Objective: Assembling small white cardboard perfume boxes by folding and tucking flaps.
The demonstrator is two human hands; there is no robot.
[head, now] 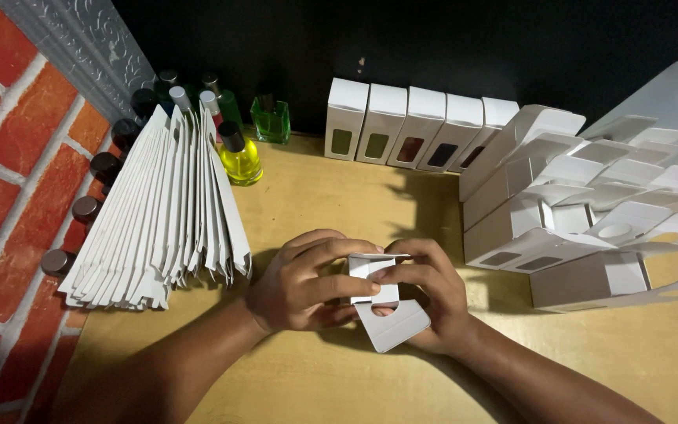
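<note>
Both hands meet near the middle of the wooden table (300, 196), closed around one small white carton (382, 302) that is partly folded. The left hand (304, 283) grips the carton's left side, its fingers curled over the top edge and the thumb pressed on the front face. The right hand (433, 294) cups the right side and back, fingers wrapped over the upper flap. A loose flap with a round cut-out (394, 322) hangs toward the near edge, below the thumbs.

To fold this well, I judge that the body should be held square with one hand while the other presses each flap along its scored crease, so the thin card does not buckle. The cut-out flap looks easy to bend out of line, so light, even pressure close to the fold seems wise.

Left of the hands stands a fanned stack of flat carton blanks (166, 220), leaning against a row of dark-capped bottles by the brick wall (9, 157). Farther back are a yellow perfume bottle (242, 161) and a green perfume bottle (270, 119). At the far centre, five closed window boxes (413, 126) stand in a row, touching one another. To the right lies a loose pile of erected open cartons (582, 204), their flaps up.
</note>
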